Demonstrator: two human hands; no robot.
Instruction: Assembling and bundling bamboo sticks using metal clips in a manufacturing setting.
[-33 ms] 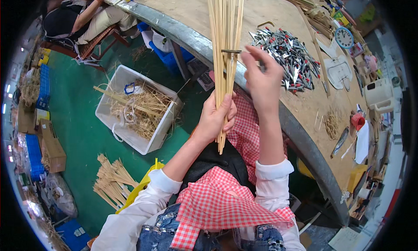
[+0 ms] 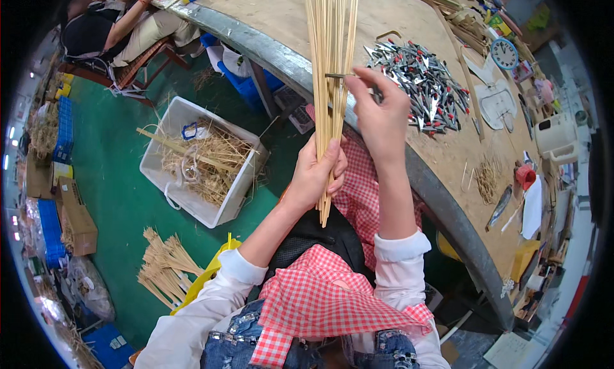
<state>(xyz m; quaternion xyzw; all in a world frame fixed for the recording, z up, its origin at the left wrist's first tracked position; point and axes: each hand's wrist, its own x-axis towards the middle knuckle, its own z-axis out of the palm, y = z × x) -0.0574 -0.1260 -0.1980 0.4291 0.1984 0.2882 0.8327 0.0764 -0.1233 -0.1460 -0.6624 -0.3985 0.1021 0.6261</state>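
Across strips (image 2: 324, 103), apparently one bar (image 2: 335, 75).

Matt fibre, worn metal, smooth plastic

The slender strips (image 2: 322, 81) look like dry, matt wood, crossed by a dark metallic bar (image 2: 335, 75). The tabletop (image 2: 268, 11) has a matt wooden look, its grey edge (image 2: 441, 209) scuffed metal. The white bin (image 2: 246, 188) seems smooth plastic, the straw (image 2: 214, 188) inside rough; the clips (image 2: 419, 87) show shiny metal, the checked cloth (image 2: 313, 292) matt woven fabric
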